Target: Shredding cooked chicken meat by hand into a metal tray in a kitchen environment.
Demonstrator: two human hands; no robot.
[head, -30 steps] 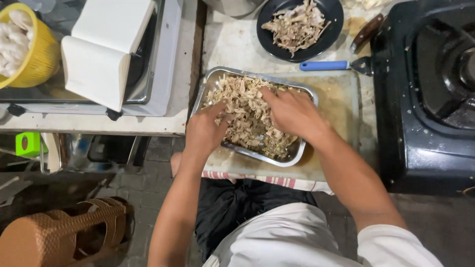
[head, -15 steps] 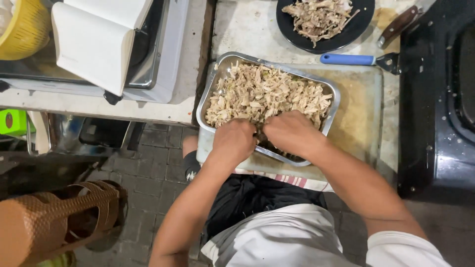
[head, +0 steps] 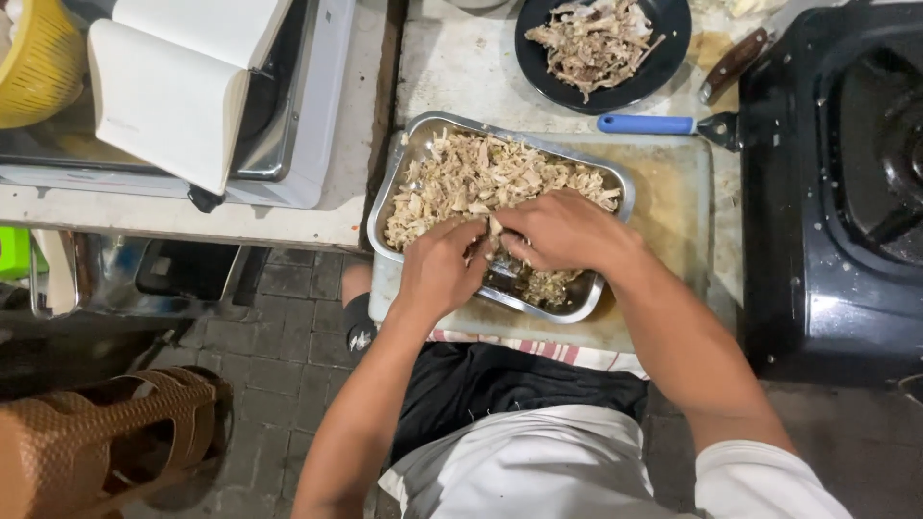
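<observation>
Table [head: 452, 77] carries a cutting board [head: 673, 192], then a metal tray [head: 409, 163] of shredded meat [head: 481, 178] beyond the fingers; left hand [head: 437, 269] and right hand [head: 562, 231] meet there — fingers curled, pinching meat shreds (grip partly hidden).

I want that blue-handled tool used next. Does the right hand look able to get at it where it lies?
Probably yes. The right hand is in the metal tray of shredded meat, and the blue-handled tool lies uncovered just beyond the tray's far rim, with nothing between them.
</observation>
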